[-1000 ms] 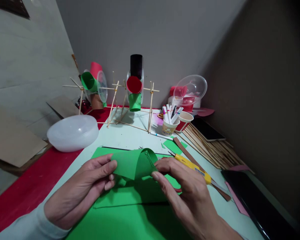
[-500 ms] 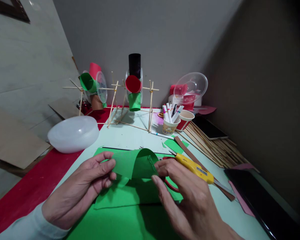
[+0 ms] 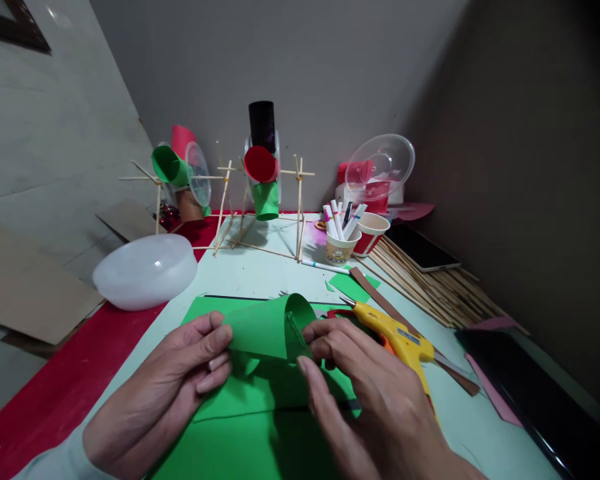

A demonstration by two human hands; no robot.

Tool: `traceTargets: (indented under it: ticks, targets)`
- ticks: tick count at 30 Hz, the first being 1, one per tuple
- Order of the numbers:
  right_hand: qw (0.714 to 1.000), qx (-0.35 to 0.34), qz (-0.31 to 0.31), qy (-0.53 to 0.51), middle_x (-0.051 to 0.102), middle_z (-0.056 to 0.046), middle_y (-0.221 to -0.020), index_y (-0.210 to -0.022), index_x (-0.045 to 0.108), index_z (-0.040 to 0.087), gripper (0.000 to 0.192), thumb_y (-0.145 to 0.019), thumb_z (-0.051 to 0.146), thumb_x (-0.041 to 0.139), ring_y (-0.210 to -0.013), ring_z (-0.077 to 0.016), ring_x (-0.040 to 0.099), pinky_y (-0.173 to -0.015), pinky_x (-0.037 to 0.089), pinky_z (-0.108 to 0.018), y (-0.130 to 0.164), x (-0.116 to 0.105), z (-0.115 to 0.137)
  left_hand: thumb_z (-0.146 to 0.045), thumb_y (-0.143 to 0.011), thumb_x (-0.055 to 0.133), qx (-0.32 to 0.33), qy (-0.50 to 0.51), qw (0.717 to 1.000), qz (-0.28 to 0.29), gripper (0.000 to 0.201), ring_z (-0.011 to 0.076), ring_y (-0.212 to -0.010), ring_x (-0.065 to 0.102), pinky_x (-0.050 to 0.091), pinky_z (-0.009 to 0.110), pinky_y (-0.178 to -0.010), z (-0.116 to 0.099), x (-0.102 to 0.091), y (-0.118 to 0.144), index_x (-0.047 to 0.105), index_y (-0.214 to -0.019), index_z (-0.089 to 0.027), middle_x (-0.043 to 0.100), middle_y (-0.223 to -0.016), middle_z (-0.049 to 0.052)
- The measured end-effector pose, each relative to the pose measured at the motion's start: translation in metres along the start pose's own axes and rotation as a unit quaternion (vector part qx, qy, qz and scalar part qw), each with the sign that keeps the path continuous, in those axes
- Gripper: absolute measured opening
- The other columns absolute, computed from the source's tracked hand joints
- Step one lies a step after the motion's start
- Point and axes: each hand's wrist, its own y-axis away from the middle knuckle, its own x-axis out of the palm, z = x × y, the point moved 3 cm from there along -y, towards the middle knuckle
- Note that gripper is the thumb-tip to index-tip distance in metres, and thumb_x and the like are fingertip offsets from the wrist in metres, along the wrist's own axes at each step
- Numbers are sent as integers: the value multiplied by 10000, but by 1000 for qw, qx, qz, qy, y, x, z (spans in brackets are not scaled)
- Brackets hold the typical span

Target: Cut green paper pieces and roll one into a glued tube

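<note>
A sheet of green paper [image 3: 260, 328] is curled into a tube shape between my hands, its open end facing right. My left hand [image 3: 180, 367] pinches the tube's left end between thumb and fingers. At the right end, my right hand [image 3: 365, 380] has thumb and fingertips closed on the paper's edge, next to a raised, glue-like ridge on the inside. Flat green sheets [image 3: 230, 437] lie beneath both hands. A yellow glue gun [image 3: 397, 332] rests just beyond my right hand, partly covering scissors with red handles [image 3: 336, 313].
Stick frames [image 3: 300, 213] carrying coloured paper tubes [image 3: 261, 165] stand at the back. To the left sits a stack of translucent plastic lids [image 3: 145, 270]. Markers in a paper cup [image 3: 341, 250], wooden sticks [image 3: 420, 287] and a black tablet-like device [image 3: 525, 407] occupy the right.
The green paper has turned slightly, so its open end looks narrower and more of its outer side faces me. Both hands keep hold of it. The whole view has shifted a little.
</note>
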Motion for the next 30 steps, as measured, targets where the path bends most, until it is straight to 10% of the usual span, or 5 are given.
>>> traceTargets:
  ticks: [30]
  targets:
    - [999,37,8,6,628,-63,-782,-787,540,151,105,-866,81,542,-740,-174,613,-697,505,-333,5,4,3,-229,-650,856,12,-8,1000,-18,278,98,-670,525,498,190,-615,9,-2,-3,621,-793,-194,526,-761,-32]
